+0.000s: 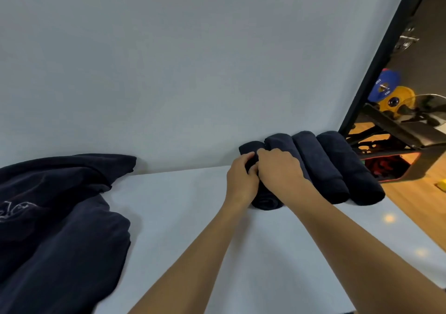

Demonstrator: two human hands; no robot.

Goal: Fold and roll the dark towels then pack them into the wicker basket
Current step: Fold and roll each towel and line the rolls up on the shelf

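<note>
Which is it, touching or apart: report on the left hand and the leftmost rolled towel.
Touching. The head view shows the left hand gripping the leftmost rolled towel, fingers curled onto it with no gap.

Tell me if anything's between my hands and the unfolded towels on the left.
Nothing visible does. Only tabletop lies between the unfolded towels and the left hand and right hand, which grip the leftmost roll.

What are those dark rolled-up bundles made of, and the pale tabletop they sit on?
The four dark navy rolled towels look like soft, matte cloth, perhaps terry or microfibre: fuzzy surface, no shine, plump rounded rolls. The left hand and right hand grip the leftmost roll. The pale tabletop looks smooth and hard, maybe laminate, with faint warm glints of light on it.
</note>
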